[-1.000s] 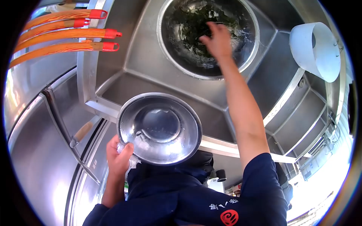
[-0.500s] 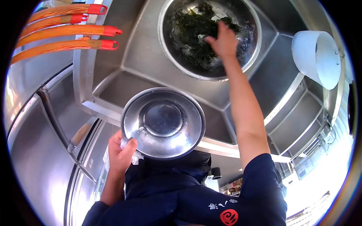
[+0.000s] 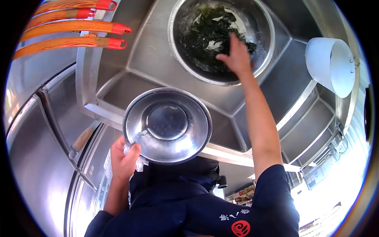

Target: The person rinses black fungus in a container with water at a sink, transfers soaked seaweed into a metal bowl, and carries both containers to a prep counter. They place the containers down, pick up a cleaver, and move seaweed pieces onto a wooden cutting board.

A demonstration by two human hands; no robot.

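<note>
My left hand (image 3: 125, 157) grips the rim of a shiny metal bowl (image 3: 167, 120), thumb on top, and tilts its inside toward me. Crumpled clear plastic (image 3: 141, 162) is pinched under the same hand; a few wet bits cling inside the bowl. In the sink, a larger metal bowl (image 3: 172, 41) holds dark green leafy seaweed (image 3: 211, 33) in water. Over the right part of that seaweed is my right hand (image 3: 239, 55), fingers stretched and thumb apart, with nothing visible in it. Whether its fingertips touch the leaves I cannot tell.
The steel sink (image 3: 152, 51) surrounds the large bowl. Several orange handles with red ends (image 3: 79, 27) jut in at upper left. A white plastic container (image 3: 329, 65) sits at the sink's right side. A steel door with a bar handle (image 3: 59, 126) stands to the left.
My right hand has drawn slightly down and toward me, and the seaweed has shifted, baring more of the bowl's bottom. The held bowl has moved slightly up and left in view.
</note>
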